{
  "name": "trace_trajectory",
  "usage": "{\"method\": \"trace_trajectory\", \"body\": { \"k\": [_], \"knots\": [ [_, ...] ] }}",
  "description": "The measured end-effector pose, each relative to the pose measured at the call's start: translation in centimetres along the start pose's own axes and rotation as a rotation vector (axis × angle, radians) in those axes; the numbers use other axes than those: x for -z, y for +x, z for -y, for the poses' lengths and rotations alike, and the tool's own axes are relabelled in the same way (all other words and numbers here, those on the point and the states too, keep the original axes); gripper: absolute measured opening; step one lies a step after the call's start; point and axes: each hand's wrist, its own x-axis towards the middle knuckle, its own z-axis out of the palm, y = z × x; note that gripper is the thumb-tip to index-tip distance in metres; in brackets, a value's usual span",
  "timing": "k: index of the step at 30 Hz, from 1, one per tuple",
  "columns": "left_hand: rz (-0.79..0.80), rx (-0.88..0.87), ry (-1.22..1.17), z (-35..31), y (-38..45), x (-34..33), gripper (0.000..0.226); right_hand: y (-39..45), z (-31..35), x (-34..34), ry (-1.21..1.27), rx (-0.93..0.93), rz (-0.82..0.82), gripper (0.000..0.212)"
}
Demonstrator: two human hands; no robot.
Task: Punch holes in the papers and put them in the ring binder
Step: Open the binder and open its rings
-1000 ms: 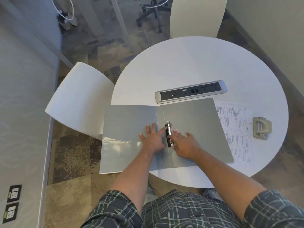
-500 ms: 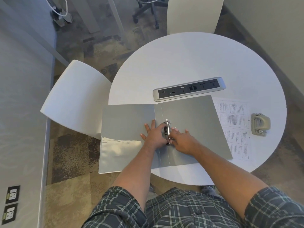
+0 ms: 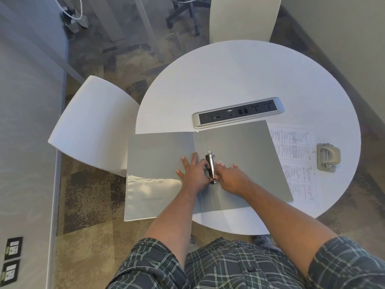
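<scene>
hands pinch the ring mechanism (image 3: 210, 166) of the open binder (image 3: 239, 163): left hand (image 3: 194, 174), right hand (image 3: 231, 177).

A single wide-angle view comes from the person's head, looking steeply down and forward over their own checked shirt and both forearms. The round white desk (image 3: 239, 80) fills the centre-right, close enough to show print lines on the papers (image 3: 295, 155), not the words. Straight lines bow towards the edges, where carpet and two white chairs appear.
</scene>
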Motion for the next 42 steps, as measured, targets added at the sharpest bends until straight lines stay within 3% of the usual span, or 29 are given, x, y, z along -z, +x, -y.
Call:
{"method": "trace_trajectory", "body": {
  "k": [8,12,15,22,28,35,40,42],
  "knots": [
    [0.0,-0.023,-0.012,0.1,-0.3,0.0,0.041,0.5,-0.3,-0.6,0.01,-0.024,-0.001,0.054],
    [0.01,-0.015,-0.076,0.1,-0.4,0.2,0.017,0.4,-0.2,-0.5,0.017,-0.019,0.001,0.054],
    [0.051,-0.013,-0.122,0.5,-0.3,0.4,0.014,0.2,-0.1,-0.1,0.021,-0.018,0.004,0.053],
    [0.183,-0.014,-0.092,0.6,-0.1,0.8,0.018,0.2,-0.2,0.1,0.056,-0.013,0.018,0.058],
    [0.207,-0.025,-0.109,1.0,0.1,0.6,0.021,-0.4,-0.5,0.9,0.23,-0.007,0.006,0.052],
    [0.212,-0.038,-0.143,1.4,0.4,0.5,0.02,-1.5,-0.7,1.8,0.347,0.034,-0.019,0.062],
    [0.228,-0.042,-0.184,1.8,0.7,0.6,0.021,-1.5,-1.4,1.7,0.44,0.029,0.011,0.059],
    [0.237,-0.035,-0.19,1.8,0.8,0.7,0.021,-1.3,-1.5,1.7,0.466,0.024,0.01,0.048]
  ]
}}
